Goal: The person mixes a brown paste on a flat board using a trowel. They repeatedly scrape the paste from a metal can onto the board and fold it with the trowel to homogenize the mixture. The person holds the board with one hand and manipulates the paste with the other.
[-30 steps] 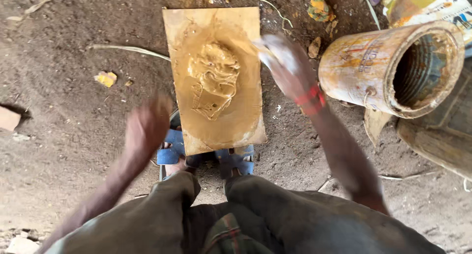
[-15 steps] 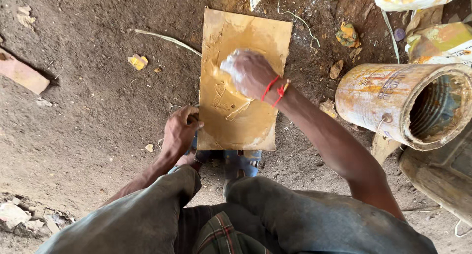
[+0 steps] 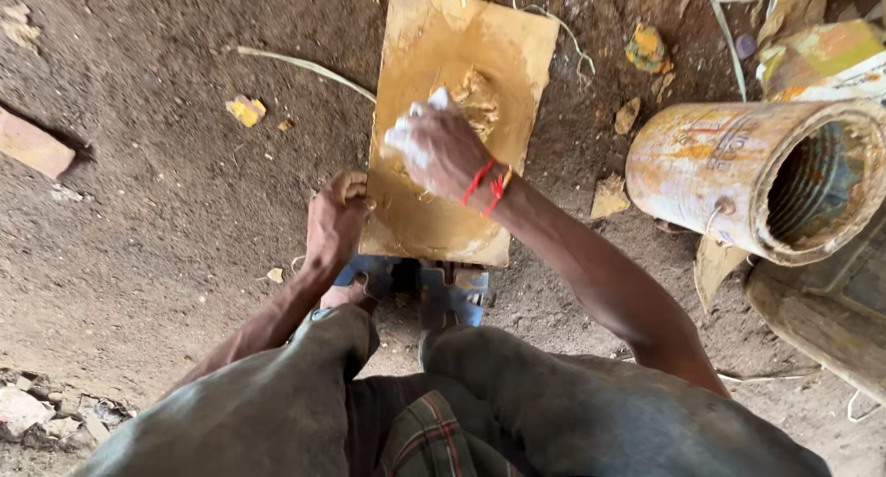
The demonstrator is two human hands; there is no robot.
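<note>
The dirt floor (image 3: 157, 209) fills most of the view, strewn with small scraps. A rusty paint-stained drum (image 3: 748, 177) is laid on its side at the right, its open mouth turned right. A tan board (image 3: 443, 228) smeared with yellowish paste is set flat on the floor in the middle, just ahead of the blue sandals (image 3: 457, 288). A lump of paste (image 3: 478, 99) is heaped near the board's centre. The left hand (image 3: 334, 220) is clenched on the board's near left edge. The right hand (image 3: 441, 152), with a red thread (image 3: 484, 184) at the wrist, is closed around a pale tool (image 3: 411, 131), pressed into the paste.
</note>
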